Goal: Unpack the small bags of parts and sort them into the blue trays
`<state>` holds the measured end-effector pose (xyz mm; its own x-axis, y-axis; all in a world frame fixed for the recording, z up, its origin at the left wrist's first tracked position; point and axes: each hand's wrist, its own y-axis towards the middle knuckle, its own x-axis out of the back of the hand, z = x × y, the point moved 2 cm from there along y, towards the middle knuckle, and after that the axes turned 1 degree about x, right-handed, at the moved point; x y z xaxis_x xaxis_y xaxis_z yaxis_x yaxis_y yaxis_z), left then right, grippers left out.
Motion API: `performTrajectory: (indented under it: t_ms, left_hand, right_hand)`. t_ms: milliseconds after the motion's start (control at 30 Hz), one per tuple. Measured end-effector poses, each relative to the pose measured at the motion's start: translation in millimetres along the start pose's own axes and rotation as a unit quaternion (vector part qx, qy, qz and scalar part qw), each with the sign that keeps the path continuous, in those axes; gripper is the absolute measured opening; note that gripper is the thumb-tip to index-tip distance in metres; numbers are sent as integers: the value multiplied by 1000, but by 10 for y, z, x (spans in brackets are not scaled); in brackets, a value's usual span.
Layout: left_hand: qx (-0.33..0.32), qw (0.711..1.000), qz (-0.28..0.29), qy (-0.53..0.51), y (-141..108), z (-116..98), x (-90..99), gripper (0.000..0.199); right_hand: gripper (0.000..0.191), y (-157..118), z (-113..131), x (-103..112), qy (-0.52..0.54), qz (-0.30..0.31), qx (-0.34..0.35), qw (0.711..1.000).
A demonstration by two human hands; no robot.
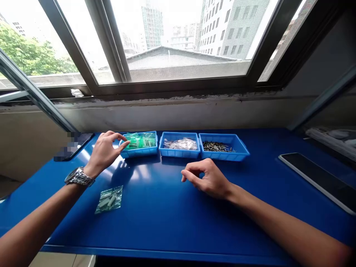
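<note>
My left hand (105, 151), with a metal watch (80, 176) on its wrist, is at the near left corner of the left blue bin (141, 151). Its thumb and forefinger come together in front of the green-tinted plastic bags (140, 140) in that bin; whatever is between the tips is too small to name. My right hand (209, 178) hovers or rests over the tabletop in front of the middle bin (180, 152), fingers curled and closed, with nothing visible in them. A small clear bag of pale pieces (109, 199) lies on the table below my left hand.
Clear plastic packets (182, 143) fill the middle bin. Dark screw-like pieces (217, 146) lie in the right bin (226, 157). A dark flat device with a pale edge (314, 178) is at the right of the blue table (167, 230). Metal posts (41, 100) and a wall stand behind.
</note>
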<state>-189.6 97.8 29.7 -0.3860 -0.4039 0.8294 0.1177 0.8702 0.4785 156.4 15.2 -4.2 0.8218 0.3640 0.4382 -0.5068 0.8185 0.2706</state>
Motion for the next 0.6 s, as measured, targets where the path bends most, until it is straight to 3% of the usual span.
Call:
performTrajectory:
  t_ms: [133,200,300,400,500,600]
  left_hand:
    - [-40,998,-46,8,-187,-121,151,50]
    - [-79,996,-47,-16,-357,-199,290,37]
    - [-138,987,57,-64,-712,-211,444,20]
    - [-145,976,161,-26,-1099,-84,503,25]
    - [-165,968,187,23,-1383,34,504,52]
    - [-174,971,164,23,-1485,59,483,49]
  right_hand:
    - [39,8,0,17,-6,-3,4,1000]
    - [39,7,3,19,-8,-1,6,1000]
    - [39,2,3,11,-9,4,10,1000]
    - [38,-3,-11,1,-8,10,16,1000]
    - [37,-3,-33,-5,-7,18,16,1000]
    - [37,3,-39,-3,-6,17,14,1000]
